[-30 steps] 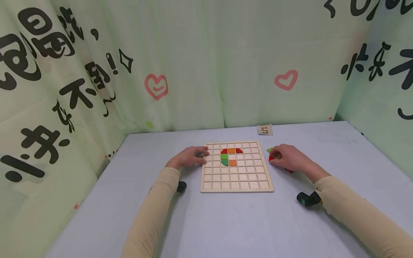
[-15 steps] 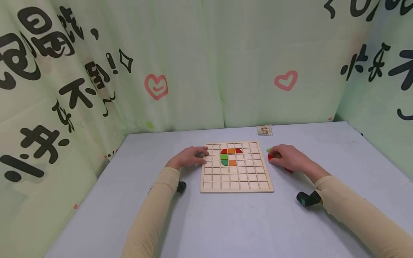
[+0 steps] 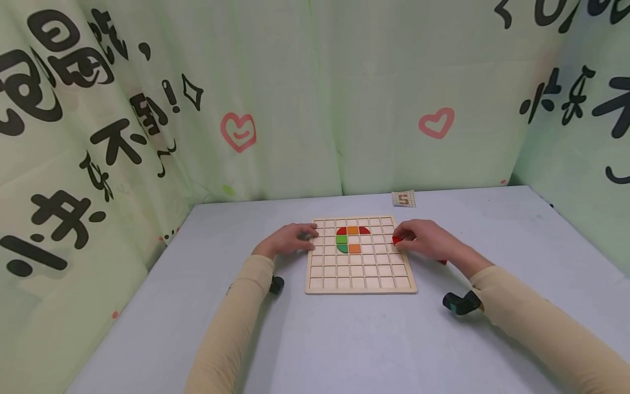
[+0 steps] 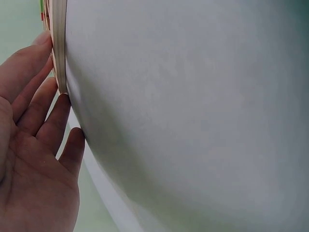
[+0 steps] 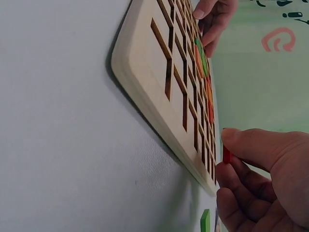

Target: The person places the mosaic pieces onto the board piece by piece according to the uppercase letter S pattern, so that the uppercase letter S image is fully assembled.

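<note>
At the left, a pale green curtain (image 3: 64,158) with black writing is seen. Next to it, on the counter (image 3: 364,334), the left edge of a wooden grid board (image 3: 366,271) is touched by the left hand (image 3: 287,239), whose fingers are kept loose and spread apart, not curled around it. Inside the grid, a red piece (image 3: 342,231), a green square (image 3: 342,239) and a green rounded piece (image 3: 343,249) are set in one column; to the right of these are set an orange square (image 3: 353,230) above, another orange square (image 3: 355,248) below, and a second red piece (image 3: 364,230). Behind the board's far right corner, a small card (image 3: 404,198) is laid. At the board's right edge, a third red piece (image 5: 227,152) is pinched between thumb and fingers of the right hand (image 3: 425,239). A loose green piece (image 5: 205,221) is shown near the board by the right-wrist view. Under the right wrist, one more red piece (image 3: 443,262) is partly hidden.
</note>
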Demonstrator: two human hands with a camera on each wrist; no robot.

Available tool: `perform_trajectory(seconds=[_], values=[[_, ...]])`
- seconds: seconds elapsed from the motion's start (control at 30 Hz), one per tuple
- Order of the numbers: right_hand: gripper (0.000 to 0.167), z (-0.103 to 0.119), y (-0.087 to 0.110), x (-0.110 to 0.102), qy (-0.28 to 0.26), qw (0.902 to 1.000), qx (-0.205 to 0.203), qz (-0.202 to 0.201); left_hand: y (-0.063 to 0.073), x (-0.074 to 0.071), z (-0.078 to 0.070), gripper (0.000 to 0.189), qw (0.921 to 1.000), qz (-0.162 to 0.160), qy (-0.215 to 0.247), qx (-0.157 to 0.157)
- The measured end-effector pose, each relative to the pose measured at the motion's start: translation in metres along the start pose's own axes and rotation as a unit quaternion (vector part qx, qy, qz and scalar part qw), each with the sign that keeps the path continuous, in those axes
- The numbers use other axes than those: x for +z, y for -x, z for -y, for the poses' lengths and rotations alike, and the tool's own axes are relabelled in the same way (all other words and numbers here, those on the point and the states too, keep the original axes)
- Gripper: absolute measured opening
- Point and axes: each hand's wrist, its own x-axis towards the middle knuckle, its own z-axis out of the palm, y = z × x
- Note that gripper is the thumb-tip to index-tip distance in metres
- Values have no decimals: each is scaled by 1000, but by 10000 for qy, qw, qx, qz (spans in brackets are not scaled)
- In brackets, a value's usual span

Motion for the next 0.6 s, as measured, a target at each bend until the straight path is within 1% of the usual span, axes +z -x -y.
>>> perform_trajectory(seconds=[0.23, 0.47, 0.6], values=[[25, 9, -12, 8, -166, 9998, -2, 130, 0, 0, 1, 36, 10000, 10, 40, -32], [25, 14, -25, 15, -216, 9997, -16, 95, 0, 0, 1, 35, 9999, -24, 134, -86], [25, 17, -32, 19, -284, 9995, 21, 98, 0, 0, 0, 35, 9999, -12, 136, -52]])
